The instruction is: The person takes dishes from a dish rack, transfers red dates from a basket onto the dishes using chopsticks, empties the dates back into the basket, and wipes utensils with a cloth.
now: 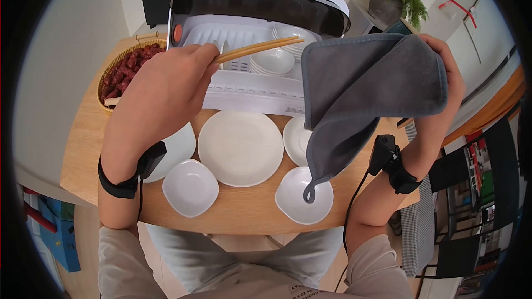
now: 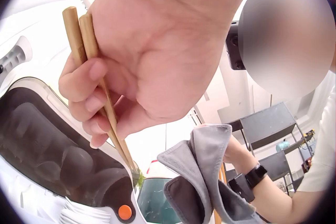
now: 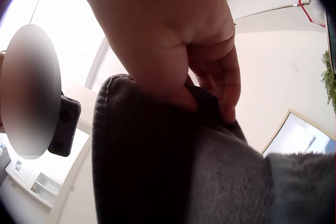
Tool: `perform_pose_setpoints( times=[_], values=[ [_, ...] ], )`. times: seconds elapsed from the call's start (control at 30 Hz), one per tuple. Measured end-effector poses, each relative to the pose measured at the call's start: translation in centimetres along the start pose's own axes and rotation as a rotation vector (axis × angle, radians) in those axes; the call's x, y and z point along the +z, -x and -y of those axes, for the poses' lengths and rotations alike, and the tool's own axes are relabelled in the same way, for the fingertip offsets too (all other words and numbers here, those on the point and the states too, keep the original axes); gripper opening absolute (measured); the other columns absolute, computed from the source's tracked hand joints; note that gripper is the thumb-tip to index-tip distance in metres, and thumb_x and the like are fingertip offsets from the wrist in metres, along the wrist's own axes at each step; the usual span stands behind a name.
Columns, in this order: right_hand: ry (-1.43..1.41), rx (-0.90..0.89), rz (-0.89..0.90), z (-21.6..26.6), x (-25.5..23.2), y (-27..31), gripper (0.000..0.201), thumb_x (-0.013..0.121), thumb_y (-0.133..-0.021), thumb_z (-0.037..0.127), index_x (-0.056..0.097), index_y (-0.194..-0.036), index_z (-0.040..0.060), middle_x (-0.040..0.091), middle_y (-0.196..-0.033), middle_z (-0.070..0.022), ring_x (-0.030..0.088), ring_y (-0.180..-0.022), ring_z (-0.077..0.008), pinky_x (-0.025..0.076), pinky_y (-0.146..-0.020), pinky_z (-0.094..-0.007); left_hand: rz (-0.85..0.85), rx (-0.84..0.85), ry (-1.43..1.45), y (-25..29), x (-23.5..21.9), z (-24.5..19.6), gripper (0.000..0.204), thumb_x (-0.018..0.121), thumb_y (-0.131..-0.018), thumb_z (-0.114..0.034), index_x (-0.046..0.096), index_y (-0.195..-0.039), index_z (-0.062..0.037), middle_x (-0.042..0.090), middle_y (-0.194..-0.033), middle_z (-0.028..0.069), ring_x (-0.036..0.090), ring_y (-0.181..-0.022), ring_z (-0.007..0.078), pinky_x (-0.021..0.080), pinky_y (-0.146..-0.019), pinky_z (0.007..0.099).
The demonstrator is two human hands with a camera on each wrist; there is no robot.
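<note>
My left hand (image 1: 169, 80) grips a pair of wooden chopsticks (image 1: 257, 49), held up before the dish cabinet (image 1: 238, 95) with their tips pointing right. In the left wrist view the fingers (image 2: 84, 85) curl round both sticks. On the right, my right hand (image 1: 443, 69) pinches a grey cloth (image 1: 377, 77) near its upper corner; the cloth hangs in folds, and its loop overlaps a small white bowl (image 1: 293, 196) in the head view. Inside the cabinet, under its raised dark lid (image 1: 255, 8), stand stacked white bowls (image 1: 271, 62).
On the wooden table (image 1: 244, 210) lie a large round plate (image 1: 241, 147), a squarish bowl (image 1: 190, 188), a left plate (image 1: 177, 152) and a saucer (image 1: 296, 139) partly behind the cloth. A basket of dark red food (image 1: 124, 72) stands left; a potted plant (image 1: 388, 3) is behind at right.
</note>
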State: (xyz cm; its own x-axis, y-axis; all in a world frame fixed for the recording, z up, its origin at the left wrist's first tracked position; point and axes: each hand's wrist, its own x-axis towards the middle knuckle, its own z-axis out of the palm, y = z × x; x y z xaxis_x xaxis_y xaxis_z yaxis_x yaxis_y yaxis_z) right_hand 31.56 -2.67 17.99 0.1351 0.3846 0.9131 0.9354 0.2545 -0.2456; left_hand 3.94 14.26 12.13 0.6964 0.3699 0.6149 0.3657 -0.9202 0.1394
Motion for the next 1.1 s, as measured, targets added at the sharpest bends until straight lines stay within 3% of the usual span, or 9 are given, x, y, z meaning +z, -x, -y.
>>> perform_pose_setpoints(
  times=[0.13, 0.2, 0.3, 0.43, 0.53, 0.67, 0.77, 0.9, 1.1],
  values=[
    [0.149, 0.115, -0.12, -1.3, -0.7, 0.0, 0.02, 0.061, -0.081, -0.001, 0.068, -0.099, -0.0016, 0.066, -0.089, -0.0027, 0.059, -0.081, -0.0083, 0.046, -0.075, -0.0208, 0.116, -0.049, -0.062, 0.8, -0.4, 0.1, 0.013, 0.054, -0.091, -0.008, 0.055, -0.084, 0.0027, 0.059, -0.073, 0.0201, 0.058, -0.07, 0.0407, 0.047, -0.064, 0.0474],
    [0.222, 0.222, -0.152, -2.0, -1.1, 0.1, 0.019, 0.061, -0.081, 0.001, 0.068, -0.099, -0.0024, 0.067, -0.089, -0.0036, 0.06, -0.082, -0.0085, 0.047, -0.076, -0.0213, 0.365, -0.101, -0.083, 1.1, -1.2, -0.3, 0.012, 0.055, -0.09, -0.008, 0.058, -0.085, 0.003, 0.059, -0.073, 0.0195, 0.059, -0.07, 0.0403, 0.047, -0.064, 0.0466],
    [-0.139, 0.074, -0.182, -3.2, -0.9, -0.2, 0.02, 0.063, -0.08, 0.001, 0.067, -0.099, -0.0031, 0.068, -0.095, -0.0083, 0.062, -0.082, -0.01, 0.049, -0.076, -0.0243, 0.345, -0.016, 0.014, 1.2, -1.6, -1.4, 0.011, 0.056, -0.088, -0.007, 0.06, -0.086, 0.0032, 0.06, -0.073, 0.0195, 0.059, -0.069, 0.0399, 0.047, -0.064, 0.046],
    [-0.495, -0.09, 0.288, 0.0, 2.5, -0.3, 0.024, 0.062, -0.08, 0.001, 0.064, -0.103, -0.0022, 0.064, -0.112, -0.0142, 0.063, -0.094, -0.0177, 0.048, -0.089, -0.0284, 0.209, 0.113, 0.181, 0.7, -0.2, -1.9, 0.011, 0.057, -0.088, -0.007, 0.059, -0.086, 0.0031, 0.061, -0.075, 0.0198, 0.059, -0.069, 0.0399, 0.046, -0.063, 0.0466],
    [-0.352, -0.214, 0.493, 2.7, 5.6, 0.8, 0.04, 0.07, -0.075, 0.004, 0.064, -0.114, 0.0005, 0.06, -0.124, -0.0124, 0.059, -0.111, -0.0234, 0.044, -0.099, -0.032, 0.188, 0.193, 0.279, 0.3, 0.5, -2.4, 0.019, 0.059, -0.088, -0.002, 0.06, -0.106, 0.0027, 0.061, -0.076, 0.0197, 0.059, -0.069, 0.039, 0.047, -0.062, 0.0424],
    [-0.649, 0.005, 0.522, 3.2, 7.0, 1.9, 0.054, 0.072, -0.077, -0.001, 0.057, -0.128, 0.0033, 0.06, -0.125, -0.0111, 0.06, -0.108, -0.0223, 0.045, -0.097, -0.0333, 0.039, -0.014, 0.414, 0.2, 0.3, -2.8, 0.039, 0.058, -0.088, 0.002, 0.05, -0.126, -0.0012, 0.057, -0.072, 0.0166, 0.058, -0.065, 0.0324, 0.045, -0.059, 0.0378],
    [-0.144, 0.01, 0.653, 2.4, 5.5, 1.4, 0.042, 0.071, -0.079, 0.001, 0.061, -0.119, 0.0017, 0.067, -0.111, -0.0112, 0.064, -0.095, -0.021, 0.05, -0.085, -0.0303, 0.021, -0.005, 0.455, -0.2, -0.5, -3.0, 0.05, 0.056, -0.086, 0.006, 0.049, -0.135, -0.0058, 0.057, -0.071, 0.0143, 0.057, -0.063, 0.0267, 0.045, -0.058, 0.0343],
    [-0.048, -0.145, 0.653, 1.2, 6.0, 1.5, 0.034, 0.07, -0.08, 0.001, 0.063, -0.114, 0.0022, 0.068, -0.101, -0.013, 0.065, -0.088, -0.0254, 0.051, -0.077, -0.0309, 0.032, 0.198, 0.286, -0.3, 0.7, -1.6, 0.051, 0.052, -0.085, 0.011, 0.058, -0.13, -0.0093, 0.058, -0.072, 0.0124, 0.054, -0.063, 0.0214, 0.042, -0.057, 0.0306],
    [0.084, -0.1, 0.625, -0.2, 5.2, 1.4, 0.033, 0.066, -0.081, -0.004, 0.064, -0.113, 0.0039, 0.067, -0.099, -0.0129, 0.064, -0.082, -0.0293, 0.051, -0.075, -0.0324, -0.061, 0.15, 0.344, -0.3, -0.1, -1.2, 0.04, 0.052, -0.084, 0.012, 0.067, -0.116, -0.0051, 0.059, -0.074, 0.0116, 0.051, -0.063, 0.0195, 0.039, -0.056, 0.0296]
  ],
)
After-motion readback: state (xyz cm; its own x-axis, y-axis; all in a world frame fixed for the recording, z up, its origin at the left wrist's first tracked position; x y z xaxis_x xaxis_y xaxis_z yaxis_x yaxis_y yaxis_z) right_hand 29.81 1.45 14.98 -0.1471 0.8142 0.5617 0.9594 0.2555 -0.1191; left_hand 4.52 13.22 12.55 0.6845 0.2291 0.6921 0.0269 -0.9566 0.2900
